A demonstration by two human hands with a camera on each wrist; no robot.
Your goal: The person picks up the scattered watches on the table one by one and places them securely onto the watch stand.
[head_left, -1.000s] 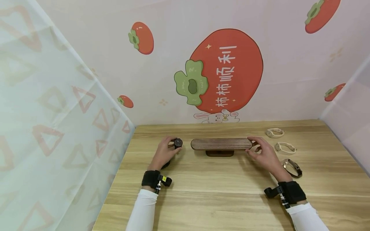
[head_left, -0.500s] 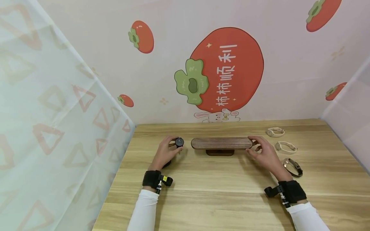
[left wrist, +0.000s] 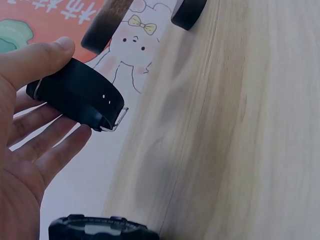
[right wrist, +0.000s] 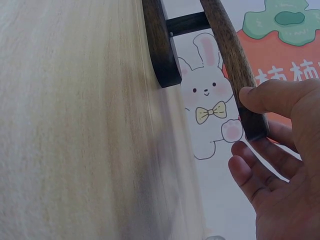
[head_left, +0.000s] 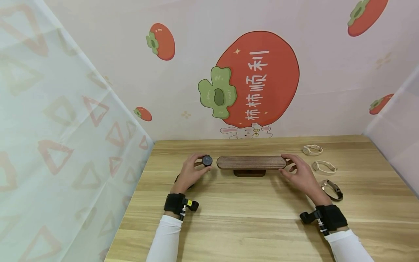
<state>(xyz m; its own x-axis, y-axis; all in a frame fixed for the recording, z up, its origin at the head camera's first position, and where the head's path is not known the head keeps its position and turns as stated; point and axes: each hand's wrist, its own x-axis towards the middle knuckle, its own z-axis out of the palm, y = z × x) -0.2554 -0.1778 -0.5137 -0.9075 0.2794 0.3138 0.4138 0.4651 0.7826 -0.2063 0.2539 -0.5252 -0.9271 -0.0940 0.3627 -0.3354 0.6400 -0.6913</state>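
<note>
My left hand (head_left: 190, 174) holds a black wristwatch (head_left: 207, 161) just off the left end of a dark wooden watch stand (head_left: 251, 163). In the left wrist view the watch's black strap (left wrist: 75, 95) forms a buckled loop between thumb and fingers, with its dial turned away. The stand is a long round-ended bar on a short base (head_left: 249, 174). My right hand (head_left: 299, 176) pinches the bar's right end; in the right wrist view the thumb presses the bar (right wrist: 230, 50) from one side, with fingers behind it.
On the right lie two pale watches (head_left: 313, 149) (head_left: 324, 167) and a dark-strapped watch (head_left: 332, 190). Another black watch (left wrist: 100, 231) lies beside my left wrist, mostly hidden by it in the head view. A patterned wall backdrop (head_left: 183, 83) rises behind the wooden table (head_left: 248, 225).
My left hand has moved slightly right with the black wristwatch, closer to the stand's left end. The right hand and the stand stay in place.
</note>
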